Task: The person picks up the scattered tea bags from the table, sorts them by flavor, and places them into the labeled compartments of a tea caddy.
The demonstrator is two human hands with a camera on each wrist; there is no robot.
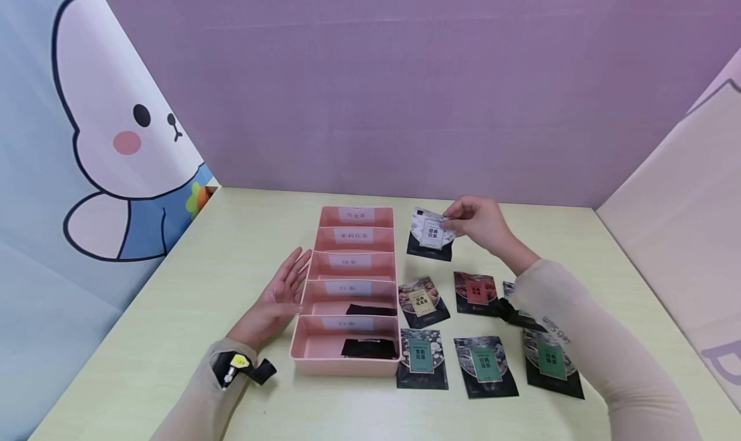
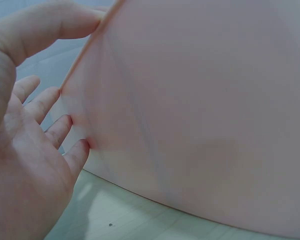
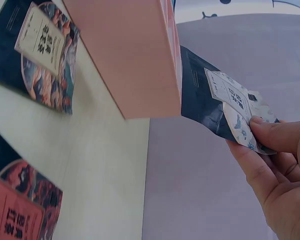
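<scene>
My right hand (image 1: 479,222) pinches a white-and-black tea sachet (image 1: 431,235) by its edge, thumb on the printed face. The sachet is raised to the right of the far end of a pink divided box (image 1: 345,368). In the right wrist view the sachet (image 3: 210,95) appears beside the box's far corner. My left hand (image 1: 276,303) lies along the box's left side, fingers extended. The left wrist view shows its fingertips (image 2: 79,150) touching the wall and the thumb at the rim. Dark sachets (image 1: 369,348) lie in the two nearest compartments.
Right of the box lie a yellow-labelled sachet (image 1: 424,303), a red-labelled one (image 1: 476,293) and several green-labelled ones (image 1: 486,367). My right sleeve partly covers another sachet (image 1: 529,319). A purple backdrop (image 1: 405,107) stands behind the table (image 1: 249,235).
</scene>
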